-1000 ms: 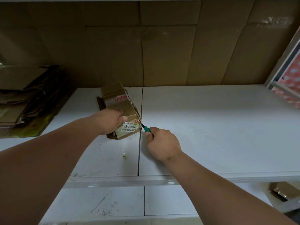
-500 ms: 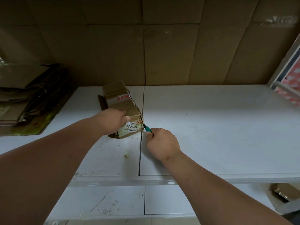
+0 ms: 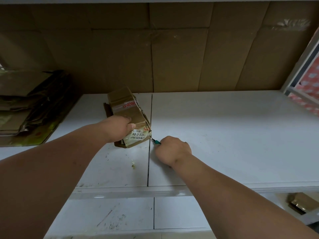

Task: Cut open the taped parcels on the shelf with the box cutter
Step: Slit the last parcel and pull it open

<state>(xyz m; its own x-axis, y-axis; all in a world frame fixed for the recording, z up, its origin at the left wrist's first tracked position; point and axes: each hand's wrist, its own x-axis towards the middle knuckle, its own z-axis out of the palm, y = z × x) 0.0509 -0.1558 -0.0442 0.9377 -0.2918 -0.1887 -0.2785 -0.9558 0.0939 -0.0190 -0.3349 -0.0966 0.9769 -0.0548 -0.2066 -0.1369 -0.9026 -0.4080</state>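
Observation:
A small brown cardboard parcel point(image 3: 127, 109), wrapped in clear tape with a white label on its near end, lies on the white shelf point(image 3: 224, 135). My left hand point(image 3: 120, 128) grips the parcel's near left side and holds it down. My right hand point(image 3: 172, 150) is closed around a box cutter point(image 3: 156, 141) with a teal handle. Only the cutter's front end shows. Its blade tip touches the parcel's near right bottom corner. A torn strip of tape hangs along the parcel's right edge.
Flattened cardboard and dark wrapping point(image 3: 29, 107) are piled at the shelf's left end. Cardboard sheets point(image 3: 172, 49) line the back wall. A lower shelf point(image 3: 120, 213) runs beneath, with another brown parcel point(image 3: 300, 202) at lower right. A metal upright point(image 3: 300, 59) stands on the right.
The blade has slid from the parcel's upper right edge down to its near bottom corner, and my right hand has drawn slightly back toward me. My left hand keeps its grip.

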